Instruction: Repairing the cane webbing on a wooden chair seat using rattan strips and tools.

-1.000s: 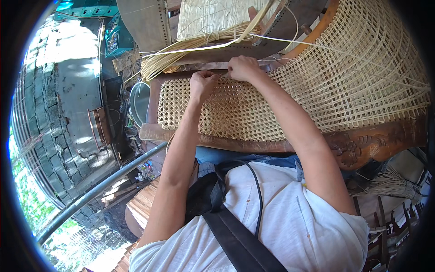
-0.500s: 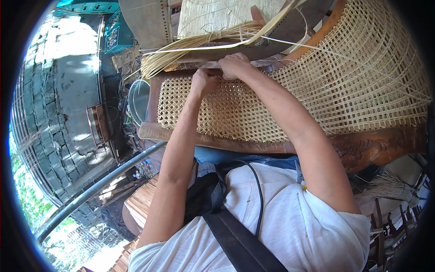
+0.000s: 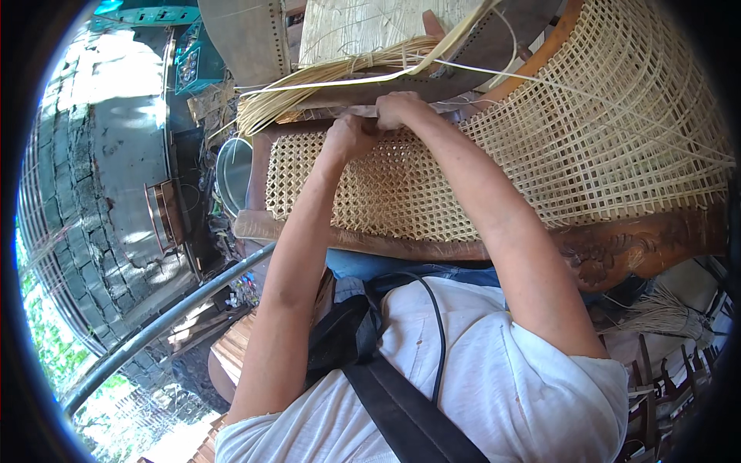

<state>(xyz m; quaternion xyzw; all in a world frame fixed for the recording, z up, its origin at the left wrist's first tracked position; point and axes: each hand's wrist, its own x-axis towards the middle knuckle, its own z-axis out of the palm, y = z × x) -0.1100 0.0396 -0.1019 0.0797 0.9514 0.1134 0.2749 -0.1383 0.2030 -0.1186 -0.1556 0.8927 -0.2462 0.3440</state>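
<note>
Across my lap lies a wooden chair frame (image 3: 370, 235) with a woven cane panel (image 3: 409, 193) in it. My left hand (image 3: 352, 137) is closed at the panel's far edge, fingers curled down by the frame's far rail. Close beside it, my right hand (image 3: 400, 109) bends over the same rail, its fingers mostly hidden behind the wrist. Whatever is pinched between the hands is too small to make out. On the right the weave (image 3: 617, 116) widens into a looser, curved section. A long pale cane strand (image 3: 532, 77) runs across it.
A bundle of loose cane strands (image 3: 309, 85) lies just beyond the far rail. Past it stands another wooden frame (image 3: 245, 38) with drilled holes. At the left are a bucket (image 3: 234, 176), a metal pipe (image 3: 170, 324) and a teal crate (image 3: 197, 62). Carved wood (image 3: 617, 251) edges the right.
My left hand has turned slightly and moved a little up toward the rail. My right hand stays at nearly the same spot. The whole view has shifted slightly.
</note>
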